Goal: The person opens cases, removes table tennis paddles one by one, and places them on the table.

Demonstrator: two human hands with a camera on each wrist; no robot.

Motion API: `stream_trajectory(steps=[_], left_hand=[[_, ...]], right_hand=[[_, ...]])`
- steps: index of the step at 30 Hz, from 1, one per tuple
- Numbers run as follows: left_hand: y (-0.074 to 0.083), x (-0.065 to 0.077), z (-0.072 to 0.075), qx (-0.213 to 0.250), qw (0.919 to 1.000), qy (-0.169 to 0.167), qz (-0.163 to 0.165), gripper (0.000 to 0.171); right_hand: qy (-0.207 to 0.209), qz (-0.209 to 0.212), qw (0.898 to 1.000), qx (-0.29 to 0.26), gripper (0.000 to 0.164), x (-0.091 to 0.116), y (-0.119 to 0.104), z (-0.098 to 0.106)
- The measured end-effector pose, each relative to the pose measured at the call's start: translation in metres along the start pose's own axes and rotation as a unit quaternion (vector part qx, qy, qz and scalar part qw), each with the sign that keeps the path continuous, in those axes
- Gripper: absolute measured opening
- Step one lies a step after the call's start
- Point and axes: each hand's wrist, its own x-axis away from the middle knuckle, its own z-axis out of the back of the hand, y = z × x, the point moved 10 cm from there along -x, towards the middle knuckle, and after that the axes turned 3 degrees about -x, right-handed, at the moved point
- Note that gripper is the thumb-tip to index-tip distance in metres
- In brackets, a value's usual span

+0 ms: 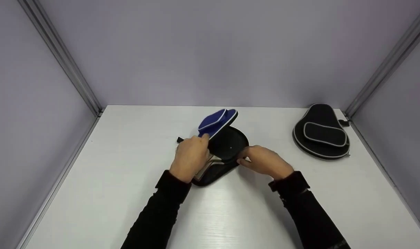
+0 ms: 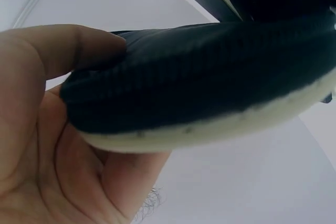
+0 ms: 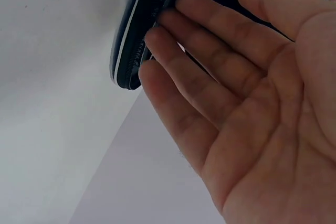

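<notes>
Blue-and-black padded case with white piping (image 1: 229,141) lies opened on the white tabletop (image 1: 113,159); left hand (image 1: 190,156) grips its lid (image 1: 211,121), apparently holding it up; right hand (image 1: 263,160), fingers extended, is at the rim (image 1: 246,139), likely for steadying.

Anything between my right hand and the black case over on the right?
No, just bare white tabletop between the right hand and the black case; the head view shows that stretch.

White table (image 1: 92,180): open blue case (image 1: 229,142), black case (image 1: 322,133).
</notes>
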Motion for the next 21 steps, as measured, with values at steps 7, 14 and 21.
stream_trajectory(steps=[7, 14, 21], left_hand=[[-0.013, -0.005, 0.010, 0.011, 0.9991, 0.037, 0.018, 0.054], [-0.022, -0.007, 0.014, 0.025, 0.9983, 0.047, 0.025, 0.072], [-0.029, -0.008, 0.017, 0.010, 0.9979, 0.058, 0.027, 0.076]], right_hand=[[-0.022, 0.006, 1.000, -0.004, 0.019, 0.002, 0.000, -0.005], [-0.032, -0.017, 0.999, -0.020, 0.023, 0.002, 0.006, -0.005], [-0.040, -0.093, 0.994, -0.031, 0.025, 0.005, 0.028, -0.002]])
